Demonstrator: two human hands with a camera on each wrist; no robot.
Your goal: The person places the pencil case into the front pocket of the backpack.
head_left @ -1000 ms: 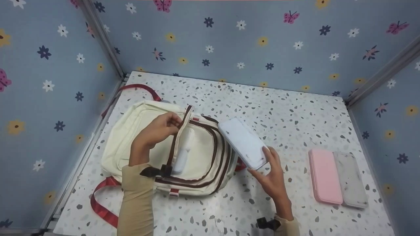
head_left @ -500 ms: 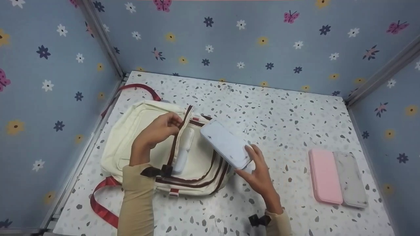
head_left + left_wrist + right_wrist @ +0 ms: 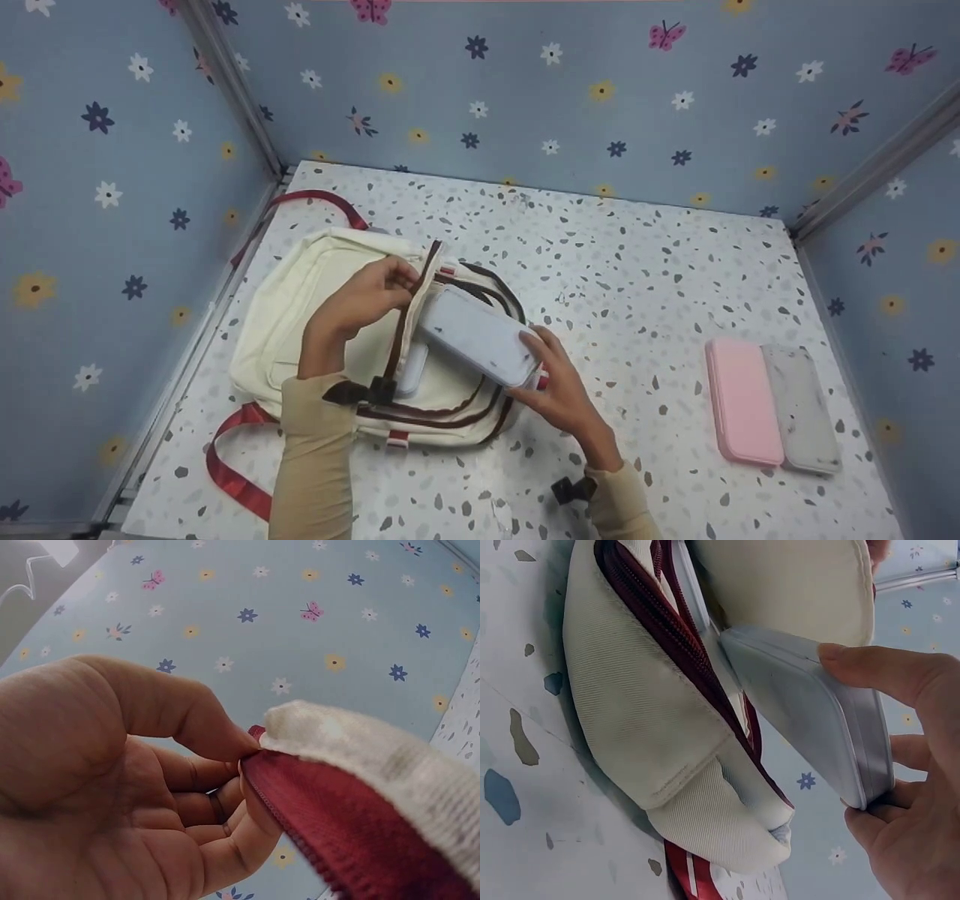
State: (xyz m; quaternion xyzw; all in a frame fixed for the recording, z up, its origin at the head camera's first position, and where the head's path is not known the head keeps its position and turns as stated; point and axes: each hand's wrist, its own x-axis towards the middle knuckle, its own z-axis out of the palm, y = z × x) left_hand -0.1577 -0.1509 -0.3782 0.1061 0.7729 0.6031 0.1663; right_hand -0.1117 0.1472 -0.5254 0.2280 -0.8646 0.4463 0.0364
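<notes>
A cream backpack [image 3: 285, 322] with dark red zippers lies on the speckled table, its front compartment unzipped. My left hand [image 3: 367, 294] pinches the zippered edge of the flap [image 3: 337, 802] between thumb and fingers, lifting it. In my right hand [image 3: 561, 390] is a pale blue-white rectangular hard case [image 3: 480, 336], gripped at its near end with the thumb on one side and fingers on the other. The case's far end is at the compartment opening, just under the flap edge. Inside the compartment lies another pale case [image 3: 412, 371], partly covered by the flap.
At the table's right a pink case [image 3: 746, 401] and a grey marbled case [image 3: 802, 409] lie side by side. Red straps [image 3: 238, 484] spread from the backpack's left. Flower-patterned walls [image 3: 525, 97] enclose the table [image 3: 637, 270].
My right hand has carried the pale case leftward, from beside the backpack to over the open compartment, its far end now at the flap. My left hand keeps holding the flap in place.
</notes>
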